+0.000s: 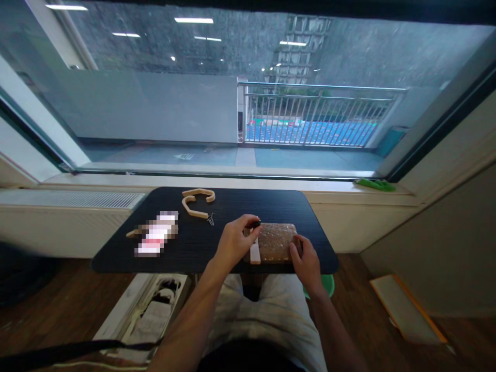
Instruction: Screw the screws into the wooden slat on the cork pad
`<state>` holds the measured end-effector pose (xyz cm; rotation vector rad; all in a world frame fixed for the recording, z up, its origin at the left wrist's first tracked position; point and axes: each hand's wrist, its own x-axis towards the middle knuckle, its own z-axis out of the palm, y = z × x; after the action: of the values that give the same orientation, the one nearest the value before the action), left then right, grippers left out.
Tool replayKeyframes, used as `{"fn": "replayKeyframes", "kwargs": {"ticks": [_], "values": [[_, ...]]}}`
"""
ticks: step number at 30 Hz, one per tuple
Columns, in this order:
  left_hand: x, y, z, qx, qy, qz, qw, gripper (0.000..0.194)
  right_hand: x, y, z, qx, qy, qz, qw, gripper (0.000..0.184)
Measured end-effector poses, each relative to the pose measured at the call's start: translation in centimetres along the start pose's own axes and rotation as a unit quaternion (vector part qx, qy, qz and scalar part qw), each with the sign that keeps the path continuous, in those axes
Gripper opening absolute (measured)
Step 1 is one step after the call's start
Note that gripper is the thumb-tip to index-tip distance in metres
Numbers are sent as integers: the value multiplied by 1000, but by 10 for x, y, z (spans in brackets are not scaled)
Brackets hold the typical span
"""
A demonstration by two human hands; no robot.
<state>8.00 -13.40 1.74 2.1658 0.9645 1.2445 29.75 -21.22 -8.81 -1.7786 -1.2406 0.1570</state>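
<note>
A flat brown block [277, 243] with a shiny, crinkled surface, like something wrapped in clear film, lies near the front of the black table. A short pale wooden piece [254, 254] rests upright in the view along its left part. Above that piece, my left hand [237, 238] pinches a small dark object [254, 224] too small to name. My right hand [305, 258] grips the block's right edge, thumb and fingers closed on it. Two bent wooden hook-like pieces [195, 213] lie farther back, with several thin metal screws or pins [211, 219] beside them.
On the left of the black table [116, 258] lies a pixelated, phone-like item [157, 235], with a wooden piece [134, 233] partly behind it. A window sill with a green cloth [375, 184] runs behind. An open white box [155, 310] stands on the floor at left, a green bin [328, 284] under the table.
</note>
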Motion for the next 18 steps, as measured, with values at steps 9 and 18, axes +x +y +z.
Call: {"fn": "replayKeyframes", "kwargs": {"ticks": [9, 18], "values": [[1, 0, -1, -21, -19, -19, 999, 15, 0, -1, 0, -2, -1, -1, 1000, 46], [4, 3, -5, -40, -55, -14, 998, 17, 0, 0, 0, 1, 4, -9, 1000, 44]]}}
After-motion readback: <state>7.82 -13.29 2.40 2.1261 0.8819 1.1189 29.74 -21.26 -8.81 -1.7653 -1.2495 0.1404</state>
